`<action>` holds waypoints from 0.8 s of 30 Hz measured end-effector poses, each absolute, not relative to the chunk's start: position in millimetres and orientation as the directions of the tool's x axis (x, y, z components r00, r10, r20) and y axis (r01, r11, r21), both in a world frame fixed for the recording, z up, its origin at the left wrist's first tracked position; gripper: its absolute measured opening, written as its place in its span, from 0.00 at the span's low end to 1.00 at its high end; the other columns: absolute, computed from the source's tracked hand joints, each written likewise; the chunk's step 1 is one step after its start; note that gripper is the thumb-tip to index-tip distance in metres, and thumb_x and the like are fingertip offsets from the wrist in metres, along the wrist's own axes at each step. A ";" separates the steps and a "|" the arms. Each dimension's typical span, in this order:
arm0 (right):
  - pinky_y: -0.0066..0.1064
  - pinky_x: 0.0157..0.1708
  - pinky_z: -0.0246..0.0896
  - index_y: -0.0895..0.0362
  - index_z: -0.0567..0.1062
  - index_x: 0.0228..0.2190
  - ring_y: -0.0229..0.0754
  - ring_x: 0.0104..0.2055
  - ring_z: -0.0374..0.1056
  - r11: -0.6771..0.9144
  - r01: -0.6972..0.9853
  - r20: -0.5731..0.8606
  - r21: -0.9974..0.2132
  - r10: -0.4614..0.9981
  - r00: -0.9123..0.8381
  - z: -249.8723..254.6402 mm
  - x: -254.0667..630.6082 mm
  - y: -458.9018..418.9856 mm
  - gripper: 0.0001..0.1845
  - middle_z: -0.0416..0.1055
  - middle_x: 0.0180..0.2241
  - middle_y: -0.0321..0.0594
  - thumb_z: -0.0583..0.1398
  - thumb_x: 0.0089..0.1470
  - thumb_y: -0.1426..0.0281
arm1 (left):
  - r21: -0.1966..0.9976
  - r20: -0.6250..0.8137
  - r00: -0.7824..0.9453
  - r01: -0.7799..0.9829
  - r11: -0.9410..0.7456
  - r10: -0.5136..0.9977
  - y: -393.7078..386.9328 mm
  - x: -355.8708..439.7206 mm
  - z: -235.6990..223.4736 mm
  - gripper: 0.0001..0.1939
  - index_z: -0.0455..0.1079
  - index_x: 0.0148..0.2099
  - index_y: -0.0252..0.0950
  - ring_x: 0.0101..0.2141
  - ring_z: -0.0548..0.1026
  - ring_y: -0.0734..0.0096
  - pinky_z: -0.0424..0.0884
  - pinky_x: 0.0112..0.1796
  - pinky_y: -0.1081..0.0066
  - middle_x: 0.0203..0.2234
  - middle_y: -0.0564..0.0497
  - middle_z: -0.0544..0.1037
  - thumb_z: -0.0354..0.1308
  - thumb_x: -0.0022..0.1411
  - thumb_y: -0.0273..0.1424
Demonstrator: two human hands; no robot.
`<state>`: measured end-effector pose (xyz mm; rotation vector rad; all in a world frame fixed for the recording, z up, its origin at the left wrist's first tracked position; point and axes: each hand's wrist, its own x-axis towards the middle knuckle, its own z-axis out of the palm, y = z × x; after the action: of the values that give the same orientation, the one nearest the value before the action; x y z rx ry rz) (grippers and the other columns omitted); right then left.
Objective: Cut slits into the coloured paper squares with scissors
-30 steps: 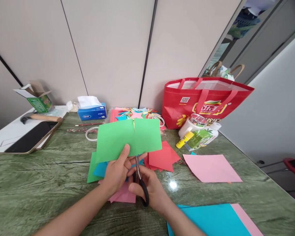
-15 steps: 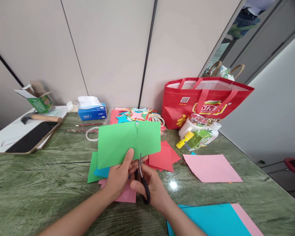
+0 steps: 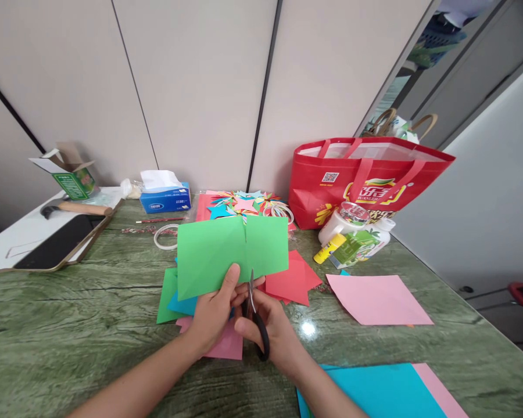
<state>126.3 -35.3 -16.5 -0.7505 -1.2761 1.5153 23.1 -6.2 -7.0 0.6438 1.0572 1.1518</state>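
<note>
"1 green sheet (image 3: 209, 249) is held up over the table (image 3: 91, 325); how?"

"The left hand (image 3: 213, 313) has thumb and fingers clamped on its lower edge. The right hand (image 3: 272, 322) has its fingers closed round the scissors (image 3: 261, 331), blades at the same edge."

"What could go wrong?"

"A crooked cut, I think, if the sheet bends; a nicked finger, since the left hand is so near."

"And containers?"

"The tissue box (image 3: 165, 201) shows tissue (image 3: 160, 179) at its top; inside the red bag (image 3: 305, 186), I cannot tell."
</note>
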 end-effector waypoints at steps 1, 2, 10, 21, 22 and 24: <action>0.26 0.22 0.45 0.59 0.67 0.30 0.33 0.24 0.50 0.029 -0.285 0.127 -0.958 0.936 -0.329 -16.7 126.6 -35.4 0.15 0.57 0.25 0.34 0.62 0.43 0.62 | 0.856 -0.326 0.061 -0.404 0.322 0.943 -6.0 23.0 -6.9 0.23 0.73 0.33 0.26 0.39 0.73 0.56 0.65 0.45 0.61 0.30 0.37 0.78 0.59 0.44 0.44; 0.26 0.22 0.45 0.59 0.67 0.30 0.33 0.24 0.50 0.028 -0.283 0.124 -0.959 0.936 -0.329 -17.1 126.9 -35.5 0.15 0.57 0.24 0.33 0.62 0.43 0.62 | 0.858 -0.320 0.080 -0.399 0.324 0.944 -5.8 23.0 -6.8 0.24 0.73 0.33 0.26 0.39 0.73 0.56 0.65 0.45 0.61 0.30 0.38 0.78 0.58 0.44 0.44; 0.26 0.22 0.45 0.59 0.67 0.30 0.34 0.24 0.50 0.018 -0.274 0.110 -0.961 0.940 -0.323 -19.6 125.5 -35.0 0.15 0.58 0.24 0.33 0.62 0.43 0.63 | 0.879 -0.301 0.050 -0.372 0.297 0.952 -7.2 23.6 -7.0 0.21 0.74 0.32 0.31 0.40 0.73 0.57 0.65 0.46 0.63 0.28 0.42 0.79 0.58 0.45 0.45; 0.26 0.21 0.45 0.58 0.66 0.29 0.34 0.23 0.49 0.011 -0.234 0.083 -0.972 0.951 -0.298 -19.1 124.6 -35.8 0.17 0.57 0.23 0.33 0.62 0.41 0.60 | 0.876 -0.334 0.072 -0.346 0.338 0.940 -8.2 22.8 -6.6 0.23 0.74 0.31 0.30 0.41 0.72 0.55 0.64 0.46 0.63 0.29 0.41 0.79 0.57 0.44 0.47; 0.26 0.21 0.45 0.58 0.66 0.29 0.34 0.23 0.49 0.012 -0.234 0.083 -0.972 0.952 -0.296 -19.3 124.4 -35.6 0.17 0.57 0.23 0.33 0.62 0.41 0.60 | 0.876 -0.335 0.059 -0.348 0.334 0.940 -8.3 22.8 -7.0 0.22 0.74 0.31 0.31 0.41 0.72 0.55 0.64 0.46 0.63 0.29 0.42 0.79 0.57 0.44 0.46; 0.26 0.21 0.45 0.58 0.66 0.29 0.34 0.23 0.49 0.014 -0.232 0.083 -0.973 0.953 -0.292 -19.7 124.1 -35.4 0.17 0.57 0.22 0.33 0.62 0.41 0.59 | 0.876 -0.336 0.009 -0.364 0.316 0.942 -8.5 22.7 -8.1 0.20 0.75 0.30 0.31 0.41 0.72 0.55 0.64 0.46 0.63 0.28 0.42 0.79 0.58 0.43 0.45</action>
<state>124.1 -35.4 -19.7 -0.8407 -1.2701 1.4890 22.7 -8.5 -8.1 0.6702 1.1157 1.1491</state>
